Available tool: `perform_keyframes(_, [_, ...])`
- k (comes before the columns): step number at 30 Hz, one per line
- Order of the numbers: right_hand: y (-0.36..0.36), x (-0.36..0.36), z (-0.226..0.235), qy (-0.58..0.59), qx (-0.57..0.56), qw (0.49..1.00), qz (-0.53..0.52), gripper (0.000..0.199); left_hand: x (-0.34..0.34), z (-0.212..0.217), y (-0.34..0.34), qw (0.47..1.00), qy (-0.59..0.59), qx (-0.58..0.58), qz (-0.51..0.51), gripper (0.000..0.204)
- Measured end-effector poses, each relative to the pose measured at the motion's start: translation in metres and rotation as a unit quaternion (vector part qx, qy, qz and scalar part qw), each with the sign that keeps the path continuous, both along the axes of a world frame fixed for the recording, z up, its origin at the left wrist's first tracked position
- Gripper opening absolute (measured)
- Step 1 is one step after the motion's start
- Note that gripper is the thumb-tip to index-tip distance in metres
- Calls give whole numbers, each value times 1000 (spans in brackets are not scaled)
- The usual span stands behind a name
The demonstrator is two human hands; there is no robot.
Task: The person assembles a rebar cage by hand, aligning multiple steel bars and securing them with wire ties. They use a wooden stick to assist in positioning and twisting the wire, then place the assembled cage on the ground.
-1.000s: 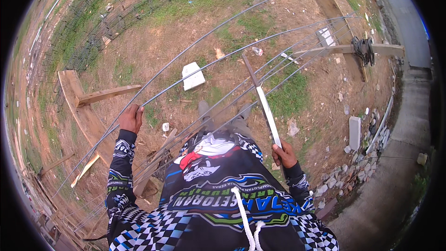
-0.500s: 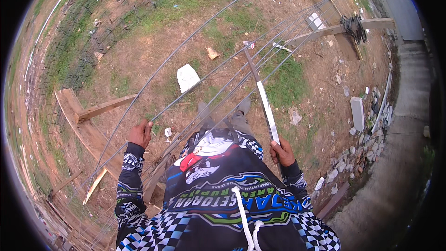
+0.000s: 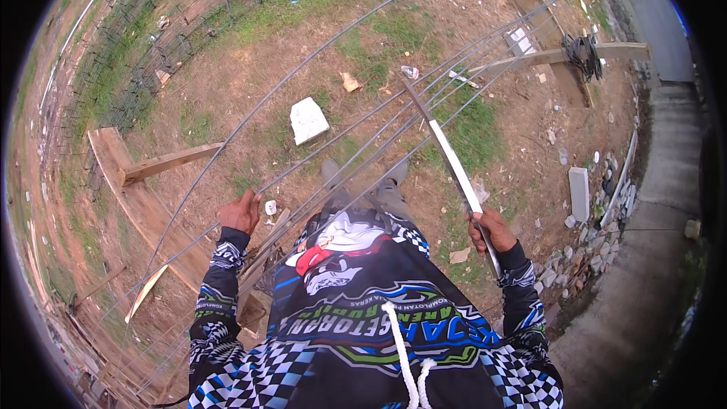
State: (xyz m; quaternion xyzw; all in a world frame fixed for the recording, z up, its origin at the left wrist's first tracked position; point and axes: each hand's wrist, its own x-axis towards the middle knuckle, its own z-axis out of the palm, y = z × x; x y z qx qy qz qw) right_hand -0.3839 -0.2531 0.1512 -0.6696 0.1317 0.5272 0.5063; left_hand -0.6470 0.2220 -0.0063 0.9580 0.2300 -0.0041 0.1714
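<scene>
Several long steel rods (image 3: pixel 363 117) ran in a bundle from the person's lap away toward the wooden post (image 3: pixel 606 51), and every place below is given against that bundle. Compared with the frame one second before, the left hand (image 3: pixel 241 213) had dropped lower and drawn closer to the body, sliding back along the bundle's near end, while the white slab (image 3: pixel 307 120) on the bare ground showed higher and larger in view as the head tilted. The right hand (image 3: pixel 492 229) had kept its place to the right of the bundle, and the bending bar (image 3: pixel 451 165) it carried leaned at much the same angle as before.

At the now moment the left-hand fingers (image 3: pixel 250 201) were curled shut around one rod at the bundle's left edge, the rod passing under the knuckles and out past them toward the far ground. The right-hand fingers (image 3: pixel 480 221) were wrapped tight about the lower shaft of the bending bar; the bar's pale sleeve rose clear of the fingers, and its dark tip met the bundle partway along, well beyond both hands. A wooden plank (image 3: pixel 170 162) lay to the left of the bundle, and a grey block (image 3: pixel 579 191) lay to its right beside the rubble.
</scene>
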Motion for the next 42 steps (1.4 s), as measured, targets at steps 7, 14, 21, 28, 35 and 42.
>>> perform_keyframes(7, [13,26,29,19,16,999,34,34,7,7,2,1000,-9,-7,6,24])
perform_keyframes(14, [39,10,19,-22,-15,1000,11,30,12,-4,2,999,8,-6,32,26])
perform_keyframes(21, [64,0,7,-24,-16,1000,-5,29,17,-5,6,998,0,-25,57,26])
perform_keyframes(28, [80,-2,-4,-27,-8,999,-16,29,22,-4,8,998,10,-23,63,27])
perform_keyframes(35, [80,9,-22,-29,11,999,-6,31,24,-17,25,997,44,-10,69,24])
perform_keyframes(42, [20,49,3,-14,25,999,42,32,20,-13,20,1000,8,20,10,23])
